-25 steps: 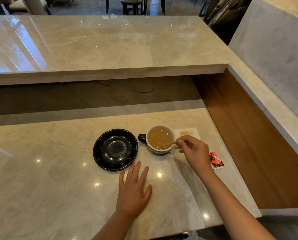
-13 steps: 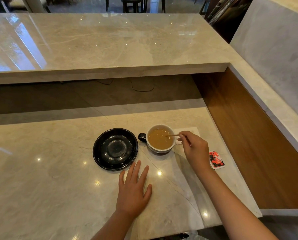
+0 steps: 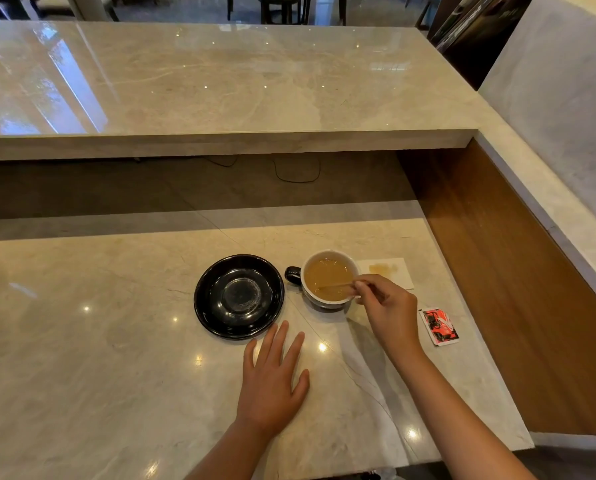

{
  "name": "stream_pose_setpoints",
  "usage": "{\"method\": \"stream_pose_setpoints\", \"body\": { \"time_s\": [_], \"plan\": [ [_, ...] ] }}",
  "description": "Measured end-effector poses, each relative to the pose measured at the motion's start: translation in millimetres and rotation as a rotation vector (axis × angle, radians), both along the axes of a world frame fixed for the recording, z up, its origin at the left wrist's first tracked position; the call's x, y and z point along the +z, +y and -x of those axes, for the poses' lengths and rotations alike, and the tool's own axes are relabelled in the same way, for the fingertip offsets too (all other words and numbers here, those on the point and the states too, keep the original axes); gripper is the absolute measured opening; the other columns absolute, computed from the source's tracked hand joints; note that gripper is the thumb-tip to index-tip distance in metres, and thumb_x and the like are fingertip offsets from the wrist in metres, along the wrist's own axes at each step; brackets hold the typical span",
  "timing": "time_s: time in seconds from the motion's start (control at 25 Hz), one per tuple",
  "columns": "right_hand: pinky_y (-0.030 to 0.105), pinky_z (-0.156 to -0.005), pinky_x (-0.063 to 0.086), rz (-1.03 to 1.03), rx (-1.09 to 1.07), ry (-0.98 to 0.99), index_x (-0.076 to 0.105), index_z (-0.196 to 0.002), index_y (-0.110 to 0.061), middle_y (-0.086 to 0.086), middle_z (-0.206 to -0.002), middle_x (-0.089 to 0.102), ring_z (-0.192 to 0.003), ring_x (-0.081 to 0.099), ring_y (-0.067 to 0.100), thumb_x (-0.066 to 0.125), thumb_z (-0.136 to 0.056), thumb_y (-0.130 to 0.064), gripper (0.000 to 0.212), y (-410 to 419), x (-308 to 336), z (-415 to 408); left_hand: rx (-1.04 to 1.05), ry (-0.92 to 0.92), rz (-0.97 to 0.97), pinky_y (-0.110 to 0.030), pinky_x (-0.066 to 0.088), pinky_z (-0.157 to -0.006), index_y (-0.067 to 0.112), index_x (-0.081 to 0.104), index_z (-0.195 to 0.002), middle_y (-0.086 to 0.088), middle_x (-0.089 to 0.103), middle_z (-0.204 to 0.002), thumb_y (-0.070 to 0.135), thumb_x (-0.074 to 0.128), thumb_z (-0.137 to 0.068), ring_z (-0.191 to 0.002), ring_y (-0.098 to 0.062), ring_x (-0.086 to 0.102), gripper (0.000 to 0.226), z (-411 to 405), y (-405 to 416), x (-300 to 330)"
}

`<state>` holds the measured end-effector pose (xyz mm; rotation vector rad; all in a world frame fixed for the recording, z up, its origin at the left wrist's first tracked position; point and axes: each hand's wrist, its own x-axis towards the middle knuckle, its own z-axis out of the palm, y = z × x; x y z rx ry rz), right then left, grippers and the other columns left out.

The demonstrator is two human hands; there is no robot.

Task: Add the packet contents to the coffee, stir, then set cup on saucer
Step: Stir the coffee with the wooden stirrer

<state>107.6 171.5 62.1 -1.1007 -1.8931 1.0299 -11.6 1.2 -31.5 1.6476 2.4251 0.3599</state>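
A dark cup (image 3: 328, 279) with a white inside holds light brown coffee and stands on the marble counter, its handle pointing left. Just left of it lies an empty black saucer (image 3: 239, 296). My right hand (image 3: 388, 310) is at the cup's right rim, fingers pinched on a thin wooden stirrer (image 3: 334, 288) that dips into the coffee. My left hand (image 3: 272, 381) lies flat on the counter below the saucer, fingers spread, holding nothing. A red and white packet (image 3: 439, 326) lies on the counter to the right of my right hand.
A white napkin (image 3: 390, 273) with a brown stain lies behind the cup. A raised marble ledge (image 3: 220, 143) runs across the back. A wooden panel (image 3: 504, 289) walls the right side. The counter's front edge is near my forearms.
My right hand has swung the stirrer round inside the cup, from the near side to the far side and back. The cup, saucer, packet and my left hand have stayed put.
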Motion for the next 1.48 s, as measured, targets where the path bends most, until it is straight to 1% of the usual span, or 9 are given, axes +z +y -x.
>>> {"method": "stream_pose_setpoints", "body": {
  "time_s": [0.12,0.28,0.44,0.56,0.64,0.84,1.08,1.32,1.48],
  "plan": [
    [0.040,-0.069,0.058,-0.089,-0.045,0.015,0.070,-0.092,-0.011,-0.001,-0.080,0.070,-0.074,0.068,0.016,0.060,-0.087,-0.003,0.014,5,1,13,-0.003,-0.002,-0.013,-0.042,-0.007,-0.108,0.033,0.021,-0.144,-0.003,0.017,-0.155,0.052,0.032,-0.090,-0.139,-0.015,-0.002,0.058,0,0,1],
    [0.034,-0.060,0.054,-0.319,-0.023,-0.132,0.068,-0.091,-0.007,0.009,-0.078,0.074,-0.068,0.067,0.023,0.060,-0.087,-0.002,0.011,17,2,8,-0.004,-0.016,-0.028,-0.047,-0.002,-0.111,0.032,0.021,-0.143,-0.002,0.016,-0.155,0.052,0.031,-0.089,-0.139,-0.014,-0.003,0.058,-1,-1,1],
    [0.018,-0.058,0.040,-0.459,0.019,-0.255,0.067,-0.089,-0.004,0.011,-0.074,0.073,-0.062,0.066,0.025,0.063,-0.084,0.000,0.007,22,5,-11,-0.009,-0.027,-0.037,-0.044,-0.004,-0.109,0.031,0.026,-0.142,-0.003,0.020,-0.154,0.050,0.033,-0.089,-0.139,-0.014,-0.001,0.057,-1,0,3],
    [0.019,-0.058,0.038,-0.497,0.040,-0.298,0.067,-0.087,-0.004,0.011,-0.071,0.073,-0.058,0.066,0.026,0.066,-0.082,-0.001,0.006,17,6,-21,-0.003,-0.024,-0.024,-0.042,-0.007,-0.109,0.032,0.023,-0.143,-0.002,0.016,-0.154,0.052,0.030,-0.089,-0.138,-0.013,-0.005,0.058,-1,-1,1],
    [0.019,-0.056,0.041,-0.428,0.042,-0.279,0.068,-0.087,-0.008,0.008,-0.072,0.073,-0.060,0.067,0.024,0.065,-0.083,-0.003,0.007,10,4,-23,-0.004,-0.026,-0.018,-0.045,-0.005,-0.111,0.033,0.020,-0.144,-0.001,0.012,-0.155,0.053,0.027,-0.089,-0.138,-0.012,-0.009,0.059,-1,-1,0],
    [0.037,-0.066,0.057,-0.025,-0.027,-0.084,0.069,-0.082,-0.013,0.000,-0.068,0.070,-0.069,0.069,0.014,0.059,-0.087,-0.004,0.014,0,5,-19,-0.004,-0.031,-0.020,-0.047,-0.001,-0.111,0.033,0.020,-0.144,-0.001,0.012,-0.155,0.053,0.026,-0.088,-0.138,-0.011,-0.009,0.060,-1,-1,0],
    [0.015,-0.057,0.056,0.169,-0.133,0.080,0.068,-0.079,-0.012,0.007,-0.068,0.069,-0.066,0.070,0.011,0.056,-0.088,-0.002,0.018,9,20,-38,0.000,-0.042,-0.052,-0.044,-0.004,-0.110,0.031,0.025,-0.143,-0.002,0.018,-0.154,0.052,0.028,-0.088,-0.138,-0.012,-0.003,0.059,-2,-1,1],
    [0.018,-0.058,0.057,0.237,-0.205,0.151,0.068,-0.077,-0.015,0.006,-0.069,0.071,-0.065,0.071,0.013,0.056,-0.089,-0.005,0.019,18,22,-60,-0.001,-0.028,-0.047,-0.047,0.000,-0.110,0.031,0.023,-0.144,-0.002,0.016,-0.154,0.053,0.026,-0.088,-0.137,-0.010,-0.005,0.060,-1,-1,-1],
    [0.016,-0.055,0.056,0.348,-0.271,0.299,0.069,-0.077,-0.014,0.004,-0.067,0.073,-0.066,0.072,0.016,0.056,-0.088,-0.003,0.020,27,23,-74,0.002,-0.025,-0.054,-0.049,0.006,-0.109,0.029,0.029,-0.142,-0.004,0.024,-0.152,0.051,0.029,-0.087,-0.138,-0.014,0.005,0.059,-2,0,0]
  ]
}}
